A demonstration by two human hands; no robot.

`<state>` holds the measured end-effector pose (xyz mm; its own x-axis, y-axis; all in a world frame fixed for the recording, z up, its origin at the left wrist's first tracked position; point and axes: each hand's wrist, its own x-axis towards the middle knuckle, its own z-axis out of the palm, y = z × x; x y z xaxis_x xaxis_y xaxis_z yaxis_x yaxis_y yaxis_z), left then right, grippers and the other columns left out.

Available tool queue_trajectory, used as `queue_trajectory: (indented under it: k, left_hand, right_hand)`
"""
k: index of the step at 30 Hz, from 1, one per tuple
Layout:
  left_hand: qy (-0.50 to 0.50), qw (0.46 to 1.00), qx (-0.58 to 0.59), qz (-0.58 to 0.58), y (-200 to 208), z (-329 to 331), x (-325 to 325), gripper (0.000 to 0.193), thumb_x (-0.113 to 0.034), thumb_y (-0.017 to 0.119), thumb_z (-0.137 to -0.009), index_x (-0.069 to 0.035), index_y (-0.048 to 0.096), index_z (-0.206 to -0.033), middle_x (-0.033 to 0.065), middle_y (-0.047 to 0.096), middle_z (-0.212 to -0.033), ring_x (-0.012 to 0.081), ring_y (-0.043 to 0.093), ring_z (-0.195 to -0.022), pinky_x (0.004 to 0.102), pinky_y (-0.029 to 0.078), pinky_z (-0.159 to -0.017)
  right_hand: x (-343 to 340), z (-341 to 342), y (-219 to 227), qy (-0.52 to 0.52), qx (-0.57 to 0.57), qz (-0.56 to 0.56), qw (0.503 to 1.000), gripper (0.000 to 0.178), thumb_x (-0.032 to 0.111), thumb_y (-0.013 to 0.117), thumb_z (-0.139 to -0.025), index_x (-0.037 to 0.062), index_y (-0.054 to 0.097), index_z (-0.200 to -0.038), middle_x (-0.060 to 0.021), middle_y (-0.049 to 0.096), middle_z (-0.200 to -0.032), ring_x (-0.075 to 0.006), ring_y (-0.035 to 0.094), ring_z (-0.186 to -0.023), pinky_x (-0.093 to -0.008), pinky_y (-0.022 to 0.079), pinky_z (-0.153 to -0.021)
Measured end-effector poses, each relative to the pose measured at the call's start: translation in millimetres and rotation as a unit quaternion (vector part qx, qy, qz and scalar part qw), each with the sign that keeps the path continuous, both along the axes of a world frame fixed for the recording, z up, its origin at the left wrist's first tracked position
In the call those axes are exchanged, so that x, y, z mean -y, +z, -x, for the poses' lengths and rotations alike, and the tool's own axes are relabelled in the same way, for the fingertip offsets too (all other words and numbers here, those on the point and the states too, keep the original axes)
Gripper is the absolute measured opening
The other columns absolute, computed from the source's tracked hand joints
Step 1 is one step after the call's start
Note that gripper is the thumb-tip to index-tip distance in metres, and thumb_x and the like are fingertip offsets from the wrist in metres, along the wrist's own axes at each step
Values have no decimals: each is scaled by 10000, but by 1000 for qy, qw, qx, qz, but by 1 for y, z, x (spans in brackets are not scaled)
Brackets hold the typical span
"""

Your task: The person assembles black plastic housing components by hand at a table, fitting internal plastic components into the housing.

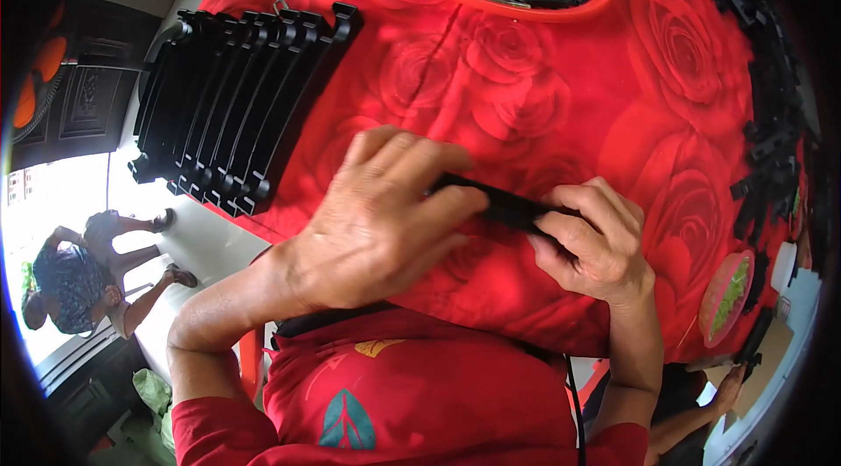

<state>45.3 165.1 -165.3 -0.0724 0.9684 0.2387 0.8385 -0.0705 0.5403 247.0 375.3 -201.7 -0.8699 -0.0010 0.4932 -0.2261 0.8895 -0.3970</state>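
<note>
The black plastic strip (pixel 504 203) shows only its middle; its ends vanish under the left hand (pixel 385 221) and the right hand (pixel 591 243). The red tray (pixel 526 9) is cut off by the top edge, its small dark parts too jumbled to tell apart. The black pieces (pixel 771 116) along the table's right side blur into the dark rim.

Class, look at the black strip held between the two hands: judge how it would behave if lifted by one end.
The black strip spans straight between the left hand and right hand, so it is probably stiff. Being thin and narrow, it likely weighs little. Its flat shape suggests it would slide on the red tablecloth, not roll.
</note>
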Motion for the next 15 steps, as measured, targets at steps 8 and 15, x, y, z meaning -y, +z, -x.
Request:
queue_trajectory:
  k: [8,15]
  left_hand:
    - [-12,1000,5,-1,-20,7,5,386,-97,882,-750,-126,780,-1121,106,660,-1173,284,639,-980,408,501,-810]
    - [-31,1000,6,3,-29,6,1,401,-89,875,-743,-164,803,-1130,73,650,-1109,257,624,-920,379,502,-760]
  right_hand:
    - [3,-1,-4,2,-8,21,1000,327,56,870,-665,100,756,-969,-43,673,-918,-177,628,-683,-297,511,-533]
    - [0,-3,-3,1,4,33,999,287,59,873,-686,72,763,-951,-82,718,-934,-213,673,-701,-310,542,-554]
